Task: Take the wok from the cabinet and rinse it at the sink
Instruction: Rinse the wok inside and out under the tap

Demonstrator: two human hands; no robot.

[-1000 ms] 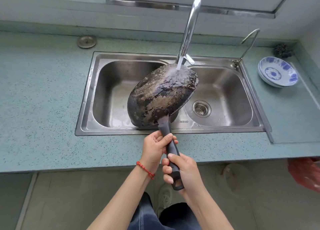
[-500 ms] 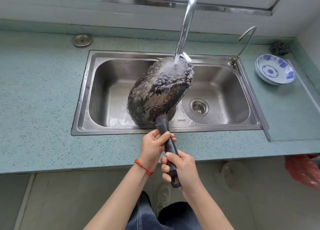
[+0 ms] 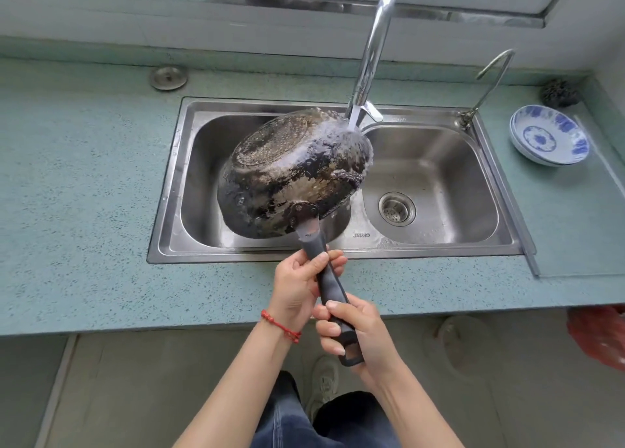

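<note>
A blackened, worn wok [image 3: 291, 173] is held tilted over the double steel sink [image 3: 169, 184], its underside facing me and its inside turned away. Water runs from the tall chrome faucet [image 3: 372, 52] onto the wok's upper right edge and splashes off. My left hand [image 3: 297, 285] grips the upper part of the dark handle [image 3: 329, 285], a red string bracelet on its wrist. My right hand [image 3: 355, 332] holds the handle's lower end near the hanging loop. The wok covers most of the left basin.
The right basin shows a round drain strainer [image 3: 396, 208]. A thin second tap [image 3: 487, 82] stands at the sink's back right corner. Stacked blue-and-white bowls [image 3: 548, 136] and a dark scrubber [image 3: 558, 92] sit on the teal counter at right. A round metal cap [image 3: 168, 77] lies back left.
The wok has rolled on its handle, so more of its flat bottom faces me and the stream now lands on its upper right edge. Both hands keep their grip.
</note>
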